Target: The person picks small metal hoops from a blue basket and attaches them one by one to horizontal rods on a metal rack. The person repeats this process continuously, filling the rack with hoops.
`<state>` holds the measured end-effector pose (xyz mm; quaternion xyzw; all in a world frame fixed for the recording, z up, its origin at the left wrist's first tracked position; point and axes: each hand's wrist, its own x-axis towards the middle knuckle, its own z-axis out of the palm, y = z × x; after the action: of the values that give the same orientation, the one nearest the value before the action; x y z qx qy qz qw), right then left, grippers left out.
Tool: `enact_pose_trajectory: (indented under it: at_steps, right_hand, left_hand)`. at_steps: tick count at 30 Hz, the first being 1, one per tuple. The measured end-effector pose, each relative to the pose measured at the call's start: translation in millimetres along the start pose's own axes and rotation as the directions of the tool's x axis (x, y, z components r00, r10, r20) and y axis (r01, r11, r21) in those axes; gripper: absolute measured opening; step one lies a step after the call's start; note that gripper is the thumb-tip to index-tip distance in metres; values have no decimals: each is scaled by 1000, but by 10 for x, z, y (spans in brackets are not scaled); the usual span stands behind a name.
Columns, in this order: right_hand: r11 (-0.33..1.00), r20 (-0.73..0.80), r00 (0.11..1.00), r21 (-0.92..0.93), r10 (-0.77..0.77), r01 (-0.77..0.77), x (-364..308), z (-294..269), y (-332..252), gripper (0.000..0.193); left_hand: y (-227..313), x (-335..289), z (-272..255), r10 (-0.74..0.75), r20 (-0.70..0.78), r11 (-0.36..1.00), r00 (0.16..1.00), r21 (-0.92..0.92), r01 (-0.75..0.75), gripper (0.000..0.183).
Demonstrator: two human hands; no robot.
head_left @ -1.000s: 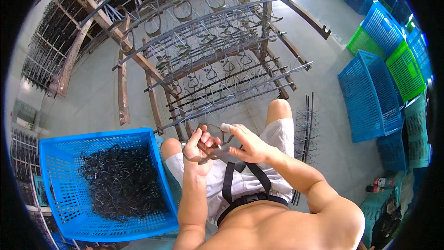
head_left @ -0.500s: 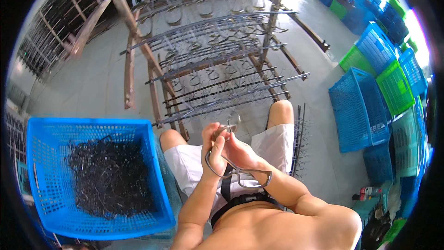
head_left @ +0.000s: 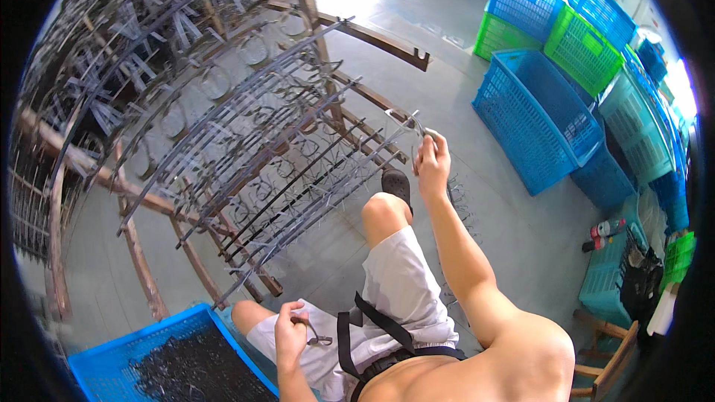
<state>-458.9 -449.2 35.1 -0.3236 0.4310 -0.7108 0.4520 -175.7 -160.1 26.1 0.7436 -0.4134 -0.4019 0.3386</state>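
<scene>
My right hand is stretched out to the end of a metal rack. Its fingers are closed on a thin, pale spectacle frame, partly blurred against the rods. Low over my lap, my left hand is curled round a dark spectacle frame, most of it hidden by the fingers. The rack carries rows of rods with loops and thin wire hooks, many with frames hanging from them.
At lower left stands a blue basket heaped with dark thin pieces. Blue crates and green crates are stacked on the right. A wooden stool and bottles lie at lower right.
My hands have parted: the right has gone up and forward to the rack with a frame, the left down to my lap. The view has swung to the right.
</scene>
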Motion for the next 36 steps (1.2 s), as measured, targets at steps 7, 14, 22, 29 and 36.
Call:
enact_pose_trajectory:
  at_steps: [7,14,22,29,36]
  right_hand:
    - [950,72,969,189,238,-248,587,-37,510,13]
    - [914,175,926,177,336,-365,693,-35,441,12]
    - [902,186,907,144,378,-406,730,-59,423,11]
    - [938,240,919,78,311,-338,680,-19,459,14]
    - [959,254,930,29,266,-282,583,54,501,19]
  left_hand:
    - [140,55,-235,220,346,966,912,55,-254,42]
    - [852,3,-689,165,652,912,740,185,-367,19]
    - [1369,-79,-705,622,239,518,746,588,-621,15]
    - [1054,-299,-656,163,-186,987,969,29,-161,16]
    - [362,-145,-146,65,-197,716,978,-674,-183,23]
